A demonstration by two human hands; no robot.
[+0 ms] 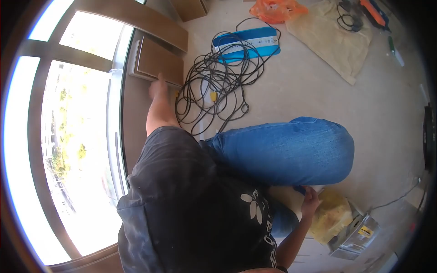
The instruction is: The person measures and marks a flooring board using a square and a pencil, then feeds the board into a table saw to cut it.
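Note:
My left hand (pixel 158 85) reaches along the window side, index finger stretched out at the brown panel (pixel 160 59) with a pale edge; whether it touches the panel I cannot tell. My other fingers there are partly hidden. My right hand (pixel 309 198) grips a blue-handled tool (pixel 300 189), mostly hidden by my jeans-clad knee. Beside that hand lie a yellow sponge-like piece (pixel 332 207) and a metal tray (pixel 357 234). A tangle of black cable (pixel 218 68) with a yellow plug (pixel 213 96) lies right of my left hand.
A large bright window (pixel 75 150) runs along the left. A blue board (pixel 246 43), orange bag (pixel 275 10), beige sack (pixel 327 36), orange tool (pixel 373 13) and green-handled blade (pixel 394 50) lie on the floor (pixel 378 113) ahead. Another cord (pixel 396 200) runs at the right.

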